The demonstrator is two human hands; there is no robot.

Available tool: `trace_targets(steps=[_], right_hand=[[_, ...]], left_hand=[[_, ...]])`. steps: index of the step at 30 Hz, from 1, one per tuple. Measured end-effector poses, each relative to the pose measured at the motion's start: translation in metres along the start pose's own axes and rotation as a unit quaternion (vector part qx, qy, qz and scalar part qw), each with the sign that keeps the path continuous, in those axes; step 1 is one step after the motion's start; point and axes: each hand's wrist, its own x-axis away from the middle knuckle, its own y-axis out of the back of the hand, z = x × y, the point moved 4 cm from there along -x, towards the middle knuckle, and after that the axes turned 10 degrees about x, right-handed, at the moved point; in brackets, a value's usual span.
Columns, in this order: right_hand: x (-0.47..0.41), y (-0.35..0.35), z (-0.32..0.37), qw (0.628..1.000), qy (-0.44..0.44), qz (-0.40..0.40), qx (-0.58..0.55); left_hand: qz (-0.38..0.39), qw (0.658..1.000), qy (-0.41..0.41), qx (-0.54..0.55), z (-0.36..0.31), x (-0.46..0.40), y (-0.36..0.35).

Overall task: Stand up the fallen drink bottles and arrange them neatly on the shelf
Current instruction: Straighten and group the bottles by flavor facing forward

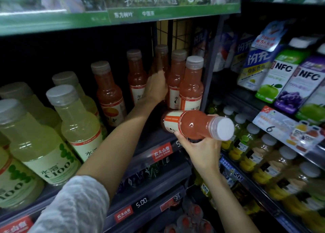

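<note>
A pink grapefruit drink bottle (pixel 197 125) is held on its side at 4 o'clock, gripped from below by the right hand (pixel 200 144). At 12 o'clock, an upright pink bottle (pixel 161 60) is clasped by the left hand (pixel 156 88). Pale yellow C100 bottles (pixel 75 120) are seen standing at 9 o'clock on the dark store shelf (pixel 154 136).

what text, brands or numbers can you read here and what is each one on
"NFC": white-and-green juice carton and purple carton
"C100": front pale-yellow bottle
"农夫山泉 NONGFU SPRING": red shelf tag
"5.00": price tag on the shelf below
"6": handwritten price card
"东方树叶": green header strip
The label on the orange bottle held sideways by the right hand is too blurred to read.
</note>
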Motion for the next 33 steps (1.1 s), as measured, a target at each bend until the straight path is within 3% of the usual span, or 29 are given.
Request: trace_targets(steps=[6,8,11,13,16,20,23,26,33], right_hand=[[-0.002,-0.001,-0.001,1.000,-0.001,0.001,-0.011],[-0.003,-0.001,0.000,1.000,-0.005,0.005,-0.010],[-0.006,-0.003,0.000,1.000,-0.011,0.012,-0.009],[-0.007,-0.004,0.002,1.000,-0.011,0.016,-0.011],[-0.007,-0.006,0.003,1.000,-0.010,0.025,-0.013],[-0.008,-0.007,0.002,0.999,-0.006,0.030,-0.011],[-0.008,-0.009,0.001,0.999,-0.007,0.035,-0.010],[-0.010,-0.009,0.000,0.999,-0.010,0.037,-0.010],[-0.012,-0.010,0.000,0.999,-0.011,0.048,-0.019]], left_hand=[[-0.036,0.999,-0.011,-0.039,-0.007,0.006,0.000],[-0.087,0.995,-0.004,-0.051,-0.008,0.016,0.006],[-0.180,0.980,-0.060,-0.065,-0.011,0.037,0.010],[-0.198,0.979,-0.049,-0.024,-0.014,0.041,0.018],[-0.166,0.986,0.008,0.001,-0.009,0.027,0.023],[-0.138,0.989,0.008,-0.050,-0.009,0.023,0.021],[-0.160,0.974,-0.048,-0.153,-0.012,0.026,0.022],[-0.080,0.966,0.009,-0.246,0.001,0.020,0.018],[-0.050,0.992,0.067,-0.100,0.007,0.020,0.015]])
